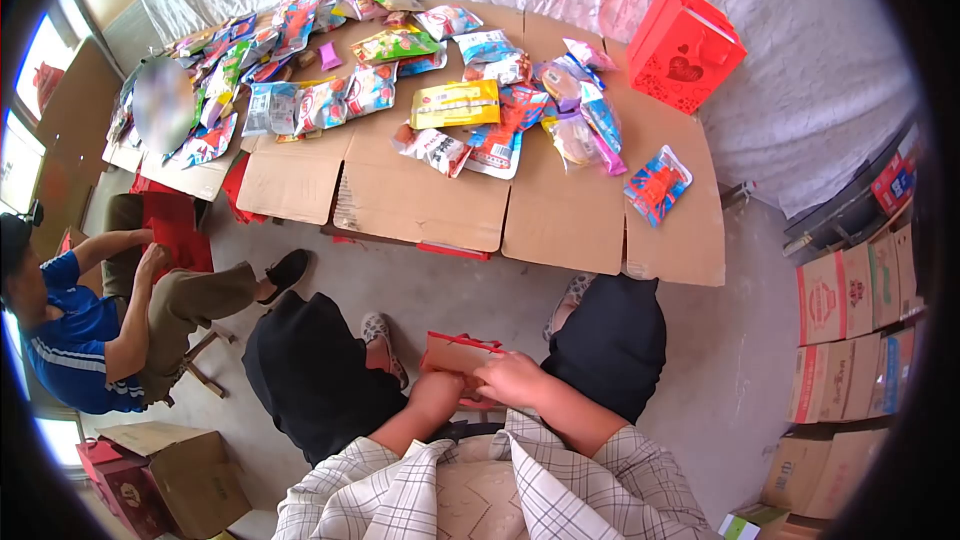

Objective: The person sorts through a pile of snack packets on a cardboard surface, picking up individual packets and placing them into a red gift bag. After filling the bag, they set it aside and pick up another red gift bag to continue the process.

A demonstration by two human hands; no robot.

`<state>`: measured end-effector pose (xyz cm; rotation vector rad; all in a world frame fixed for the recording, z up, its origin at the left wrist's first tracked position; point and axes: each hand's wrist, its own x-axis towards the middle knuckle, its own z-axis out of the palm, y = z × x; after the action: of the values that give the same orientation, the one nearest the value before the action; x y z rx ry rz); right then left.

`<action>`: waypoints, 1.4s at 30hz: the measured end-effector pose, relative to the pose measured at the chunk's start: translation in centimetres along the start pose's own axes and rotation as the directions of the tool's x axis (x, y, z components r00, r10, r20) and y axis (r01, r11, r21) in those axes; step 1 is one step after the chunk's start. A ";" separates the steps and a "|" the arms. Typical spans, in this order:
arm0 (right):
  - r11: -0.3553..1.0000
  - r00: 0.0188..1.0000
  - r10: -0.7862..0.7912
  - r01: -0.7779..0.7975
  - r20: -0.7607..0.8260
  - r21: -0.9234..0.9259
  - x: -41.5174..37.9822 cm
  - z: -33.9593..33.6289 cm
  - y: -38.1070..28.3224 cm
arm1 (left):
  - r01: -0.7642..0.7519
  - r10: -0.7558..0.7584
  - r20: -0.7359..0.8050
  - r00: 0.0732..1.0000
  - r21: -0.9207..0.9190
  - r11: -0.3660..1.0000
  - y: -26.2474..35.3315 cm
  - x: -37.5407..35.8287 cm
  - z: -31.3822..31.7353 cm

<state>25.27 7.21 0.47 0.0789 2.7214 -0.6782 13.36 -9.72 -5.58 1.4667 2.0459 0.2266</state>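
A small red paper bag [447, 352] with a tan panel facing up sits over my lap, between my knees. My left hand [438, 394] is closed at its lower left side, its fingers partly hidden by the bag. From the right, my right hand [507, 378] grips the same bag, fingers bent over its edge. Beyond both hands, the cardboard-covered table [420, 198] carries many snack packets, among them a yellow packet [455, 105], a white and red packet [434, 148] and a blue and red packet [658, 186] lying apart at the right.
A large red gift bag [685, 50] with a heart print stands at the table's back right. At the left a seated person [85, 330] in a blue shirt handles a red bag [178, 230]. Cardboard boxes [845, 290] are stacked at right; an open box [185, 470] stands lower left.
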 end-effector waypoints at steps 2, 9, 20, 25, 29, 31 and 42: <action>0.996 0.996 0.056 -0.051 -0.064 0.075 0.1 -1.1 0.1 | 0.013 -0.013 0.036 0.999 -0.012 1.000 -0.1 0.0 -0.1; 0.992 0.767 -0.119 0.074 -0.630 -0.098 4.8 -14.7 -0.6 | -0.015 0.014 0.016 1.000 0.036 0.999 0.7 -0.1 -1.0; 0.929 0.609 -0.132 -0.199 -0.782 -0.311 19.2 -19.3 6.1 | 0.009 -0.009 0.001 1.000 0.080 0.997 2.6 -0.1 -4.7; 0.963 0.567 -0.196 -0.040 -0.800 -0.265 13.1 -18.1 4.8 | -0.046 0.043 0.050 0.998 0.068 0.997 2.0 0.0 -4.3; 0.813 0.717 0.286 0.169 -0.635 0.557 5.3 -12.7 3.4 | -0.119 0.122 -0.111 0.986 0.034 0.992 1.6 0.0 -3.8; 0.483 0.868 0.402 0.070 -0.292 0.873 1.5 -9.8 3.1 | -0.130 0.130 -0.139 0.982 0.008 0.992 1.9 -0.2 -4.2; 0.684 0.865 0.350 0.026 -0.359 0.729 -1.2 -6.4 2.2 | -0.172 0.179 -0.139 0.974 0.065 0.983 2.0 -0.2 -3.2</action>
<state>24.72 12.13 5.19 0.7731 2.6112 -1.8429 13.19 -8.51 -2.04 1.7103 2.0480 0.3629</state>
